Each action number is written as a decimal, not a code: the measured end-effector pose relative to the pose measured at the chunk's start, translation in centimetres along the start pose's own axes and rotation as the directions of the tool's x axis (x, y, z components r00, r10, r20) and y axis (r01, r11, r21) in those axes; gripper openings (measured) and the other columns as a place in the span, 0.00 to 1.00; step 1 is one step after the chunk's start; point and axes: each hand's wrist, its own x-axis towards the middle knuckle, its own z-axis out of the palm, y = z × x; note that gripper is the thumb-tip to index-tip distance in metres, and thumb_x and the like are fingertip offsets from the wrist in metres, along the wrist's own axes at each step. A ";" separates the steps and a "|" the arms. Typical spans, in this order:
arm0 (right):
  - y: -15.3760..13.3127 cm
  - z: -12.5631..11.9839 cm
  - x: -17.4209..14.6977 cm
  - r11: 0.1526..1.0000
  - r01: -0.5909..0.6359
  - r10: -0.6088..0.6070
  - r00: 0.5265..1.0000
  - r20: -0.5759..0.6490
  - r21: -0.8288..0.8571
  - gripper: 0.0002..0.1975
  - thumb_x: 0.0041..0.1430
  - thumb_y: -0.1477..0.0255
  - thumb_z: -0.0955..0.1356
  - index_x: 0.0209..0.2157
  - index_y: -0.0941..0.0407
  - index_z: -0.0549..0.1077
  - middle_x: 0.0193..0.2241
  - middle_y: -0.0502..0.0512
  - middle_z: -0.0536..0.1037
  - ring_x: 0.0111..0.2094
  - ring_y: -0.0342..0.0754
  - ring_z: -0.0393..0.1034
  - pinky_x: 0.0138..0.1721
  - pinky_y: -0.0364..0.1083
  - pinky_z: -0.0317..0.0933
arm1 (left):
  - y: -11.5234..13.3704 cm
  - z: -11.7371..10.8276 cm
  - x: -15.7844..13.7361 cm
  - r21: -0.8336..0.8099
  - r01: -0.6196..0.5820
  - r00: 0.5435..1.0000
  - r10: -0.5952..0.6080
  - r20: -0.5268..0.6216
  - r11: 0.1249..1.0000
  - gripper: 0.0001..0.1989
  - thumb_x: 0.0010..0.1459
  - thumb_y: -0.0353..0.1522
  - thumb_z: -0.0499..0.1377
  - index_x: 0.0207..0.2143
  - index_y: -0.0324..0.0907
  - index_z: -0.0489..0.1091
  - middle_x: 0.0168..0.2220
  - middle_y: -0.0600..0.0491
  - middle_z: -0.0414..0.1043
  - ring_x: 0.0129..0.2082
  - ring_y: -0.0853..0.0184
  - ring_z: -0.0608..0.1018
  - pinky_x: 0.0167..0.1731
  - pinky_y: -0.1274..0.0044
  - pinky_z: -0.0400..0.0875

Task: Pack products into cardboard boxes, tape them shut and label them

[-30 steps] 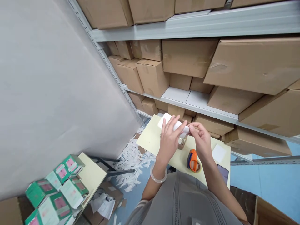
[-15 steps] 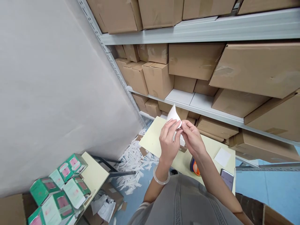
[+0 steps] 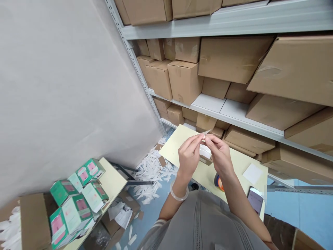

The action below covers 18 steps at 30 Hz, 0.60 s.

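Observation:
A small piece of white paper (image 3: 206, 132) is pinched between my two hands, seen nearly edge-on above the pale yellow table (image 3: 170, 147). My left hand (image 3: 189, 154), with a pale bangle (image 3: 179, 198) on its wrist, is closed on the paper's near side. The fingertips of my right hand (image 3: 220, 152) are pressed together at the other side of it. Below and partly behind the hands stands a small open cardboard box (image 3: 206, 160) with white pieces in it. A blue and orange roll (image 3: 220, 183) lies beside my right forearm.
A white sheet (image 3: 252, 173) and a phone (image 3: 255, 200) lie on the table's right part. Metal shelving (image 3: 234, 119) with cardboard boxes rises beyond. Green and white boxes (image 3: 80, 208) sit on a side table to the left. White paper strips (image 3: 151, 173) cover the floor between.
The white paper has turned from showing a broad raised corner to nearly edge-on. Both hands stay closed on it. The view has shifted slightly, bringing more of the left side table into sight.

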 end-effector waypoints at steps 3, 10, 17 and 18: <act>-0.1 0.0 -0.3 1.000 -0.022 0.022 1.000 -0.003 -0.008 0.08 0.56 0.62 0.73 0.34 0.51 0.79 0.36 0.52 0.78 0.41 0.49 0.71 0.48 0.49 0.65 | -0.1 -0.5 -0.3 0.036 -0.030 0.999 0.030 0.017 0.999 0.16 0.67 0.26 0.53 0.52 0.47 0.74 0.47 0.50 0.79 0.48 0.67 0.80 0.49 0.72 0.79; -0.8 0.2 -1.0 0.999 0.024 -0.023 0.999 0.025 -0.034 0.07 0.57 0.63 0.73 0.34 0.52 0.79 0.35 0.51 0.77 0.39 0.48 0.71 0.45 0.47 0.65 | 0.5 -1.1 -0.9 0.047 -0.069 0.998 0.069 0.011 0.997 0.18 0.66 0.24 0.53 0.53 0.47 0.73 0.48 0.51 0.79 0.50 0.67 0.79 0.51 0.71 0.78; -1.6 -0.6 -1.9 0.993 0.083 -0.081 0.996 0.027 -0.085 0.07 0.58 0.63 0.71 0.36 0.51 0.78 0.36 0.52 0.78 0.40 0.49 0.71 0.43 0.47 0.65 | 1.2 -1.0 -1.6 0.113 -0.142 0.989 0.145 -0.017 0.983 0.18 0.66 0.24 0.52 0.53 0.47 0.73 0.48 0.51 0.79 0.51 0.67 0.79 0.52 0.71 0.78; -1.7 -0.7 -2.1 0.993 0.076 -0.073 0.997 0.033 -0.093 0.08 0.58 0.63 0.71 0.36 0.51 0.77 0.36 0.53 0.78 0.40 0.50 0.72 0.43 0.47 0.65 | 1.4 -1.0 -1.7 0.130 -0.148 0.988 0.151 -0.018 0.980 0.18 0.67 0.24 0.52 0.53 0.47 0.73 0.48 0.51 0.79 0.50 0.67 0.79 0.52 0.71 0.78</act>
